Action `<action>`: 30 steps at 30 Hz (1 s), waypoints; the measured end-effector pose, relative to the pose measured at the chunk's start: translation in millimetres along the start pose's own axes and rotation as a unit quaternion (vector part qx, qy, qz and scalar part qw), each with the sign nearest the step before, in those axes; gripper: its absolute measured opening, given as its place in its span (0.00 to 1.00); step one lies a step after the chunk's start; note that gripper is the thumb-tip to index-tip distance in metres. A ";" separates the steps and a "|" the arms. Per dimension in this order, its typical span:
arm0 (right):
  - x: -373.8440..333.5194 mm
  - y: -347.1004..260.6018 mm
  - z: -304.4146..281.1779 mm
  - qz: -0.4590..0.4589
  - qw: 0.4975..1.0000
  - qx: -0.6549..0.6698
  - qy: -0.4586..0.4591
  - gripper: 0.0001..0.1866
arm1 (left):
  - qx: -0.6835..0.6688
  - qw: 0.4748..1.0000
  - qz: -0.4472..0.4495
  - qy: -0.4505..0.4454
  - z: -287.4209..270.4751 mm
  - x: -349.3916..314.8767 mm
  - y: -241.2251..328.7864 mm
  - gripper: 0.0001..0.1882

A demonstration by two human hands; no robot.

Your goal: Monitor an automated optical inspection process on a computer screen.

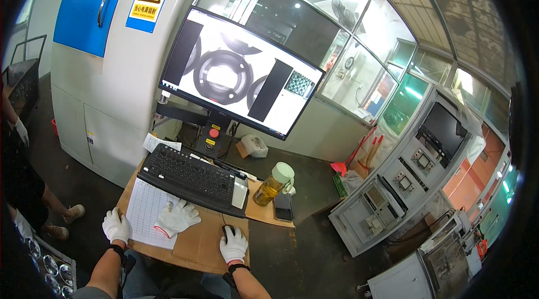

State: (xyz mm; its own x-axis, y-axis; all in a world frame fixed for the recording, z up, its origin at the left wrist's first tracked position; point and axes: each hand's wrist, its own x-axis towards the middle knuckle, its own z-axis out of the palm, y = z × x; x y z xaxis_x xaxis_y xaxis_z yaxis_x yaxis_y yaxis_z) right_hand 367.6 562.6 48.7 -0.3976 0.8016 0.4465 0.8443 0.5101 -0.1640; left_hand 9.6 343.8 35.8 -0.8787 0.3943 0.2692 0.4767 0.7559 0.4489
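Observation:
My right hand (233,245), in a white knit glove, rests over a black computer mouse (227,234) on the brown cardboard desk covering (196,248). My left hand (116,226), gloved the same way, lies at the desk's left edge beside a printed grid sheet (140,209), its fingers slightly apart and holding nothing. A loose white glove (178,218) lies on the sheet between my hands. Behind it sits a black keyboard (188,178), tilted at an angle. The monitor (236,71) above shows a grey scan of a round, ring-shaped part.
A bottle of yellowish liquid (272,186) and a phone (283,207) stand at the desk's right. A red button (214,133) is below the monitor. Shiny round metal parts (50,266) fill a rack at lower left, near another person's legs (53,203). A grey control console (387,186) stands right.

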 end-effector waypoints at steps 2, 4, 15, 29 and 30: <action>0.5 -1.8 -2.7 0.010 1.000 0.010 -0.009 0.25 | -0.001 1.000 -0.001 -0.002 -0.8 0.3 1.1 0.19; 0.7 -2.4 -4.1 0.019 0.999 0.020 -0.017 0.25 | -0.008 1.000 -0.008 -0.007 -4.2 0.1 3.7 0.19; -0.1 -1.1 -1.8 0.027 0.999 0.028 -0.018 0.29 | -0.010 1.000 -0.012 -0.001 -3.7 -1.6 3.6 0.18; -1.0 1.7 -0.5 0.040 0.999 0.014 -0.025 0.29 | -0.007 1.000 0.001 -0.010 -6.1 0.1 8.2 0.18; -0.5 1.4 -0.1 0.033 0.999 0.019 -0.023 0.29 | -0.008 1.000 -0.006 -0.008 -6.2 0.1 8.0 0.18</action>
State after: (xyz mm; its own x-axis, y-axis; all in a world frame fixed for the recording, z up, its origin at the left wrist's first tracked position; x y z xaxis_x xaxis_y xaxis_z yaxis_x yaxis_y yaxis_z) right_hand 369.0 562.8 48.4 -0.3574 0.8471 0.3932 0.8555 0.4659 -0.2260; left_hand 13.5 346.6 44.6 -0.8848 0.3929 0.2505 0.4659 0.7521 0.4661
